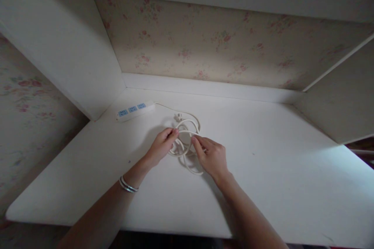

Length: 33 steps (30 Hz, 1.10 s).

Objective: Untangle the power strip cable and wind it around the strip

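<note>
A white power strip [134,110] with blue sockets lies at the back left of a white desk [263,155]. Its white cable [187,136] runs right and piles into loose loops in the middle of the desk, with the plug [178,116] at the far side of the loops. My left hand [161,146], a silver bangle on its wrist, pinches a loop at the left of the pile. My right hand [212,156] has its fingers on the loops at the right side.
A white side panel [73,58] stands at the left behind the power strip. Floral wallpaper [204,42] covers the back wall. A slanted white panel [341,97] closes the right side. The desk's front edge runs near my forearms.
</note>
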{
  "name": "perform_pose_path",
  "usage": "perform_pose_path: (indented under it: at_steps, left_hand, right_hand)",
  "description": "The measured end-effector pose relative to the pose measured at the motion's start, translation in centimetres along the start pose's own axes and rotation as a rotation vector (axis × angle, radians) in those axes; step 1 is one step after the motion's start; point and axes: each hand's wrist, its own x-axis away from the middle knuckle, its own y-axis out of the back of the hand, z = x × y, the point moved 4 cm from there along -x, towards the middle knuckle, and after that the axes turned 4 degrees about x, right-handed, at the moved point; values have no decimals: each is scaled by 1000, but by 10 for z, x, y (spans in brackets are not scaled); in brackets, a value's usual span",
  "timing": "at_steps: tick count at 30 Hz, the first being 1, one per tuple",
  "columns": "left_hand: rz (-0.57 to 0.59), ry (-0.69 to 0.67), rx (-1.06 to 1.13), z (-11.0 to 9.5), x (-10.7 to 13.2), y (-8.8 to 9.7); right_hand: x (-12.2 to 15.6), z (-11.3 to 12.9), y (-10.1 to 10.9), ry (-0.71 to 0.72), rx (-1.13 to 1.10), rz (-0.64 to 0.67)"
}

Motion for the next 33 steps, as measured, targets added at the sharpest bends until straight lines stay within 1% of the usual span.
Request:
perform_pose_path:
  at_steps: [2,4,6,8,10,12,15,17,19,21,23,25,27,29,31,33]
  left_hand:
    - [53,6,-35,1,1,-5]
    - [90,-24,-102,0,3,-8]
    - [81,-72,-200,-1,3,-8]
    - [32,-109,-284,-1,3,-6]
    - [-42,-117,-312,0,2,-2]
    - [-134,-103,-313,2,1,3]
    - [-280,-86,-302,3,-2,13]
    - [-331,-79,-263,4,-5,18]
    - [-353,-68,-222,5,-6,22]
    - [-371,-65,-209,6,-7,24]
    - [-390,-69,-220,7,-7,25]
    - [-409,-73,-236,8,-7,26]
    - [-430,-70,-240,8,-7,28]
    - [-438,-62,-227,8,-8,28]
    - [-415,-60,-231,7,-9,28]
    - [-383,-76,-273,6,-9,27]
  right_hand:
    - [-1,2,-4,-50,-103,64]
    - [-1,2,-9,-126,-223,135]
    - [-2,-1,-15,-217,-399,223]
    - [-2,-3,-20,-277,-623,318]
    - [-1,-3,-23,-286,-835,431]
    - [0,-4,-24,-283,-976,522]
    - [3,-3,-20,-276,-1095,669]
    - [6,-1,-15,-230,-1141,770]
    - [6,3,-8,-165,-1171,839]
    - [5,5,-3,-169,-1214,850]
    - [3,3,-2,-291,-1253,805]
    - [-1,-4,-3,-456,-1263,673]
    - [-4,-10,-3,-548,-1271,556]
    - [-6,-13,-3,-541,-1298,517]
    - [-6,-15,-4,-484,-1311,557]
    - [-2,-17,-5,-417,-1301,639]
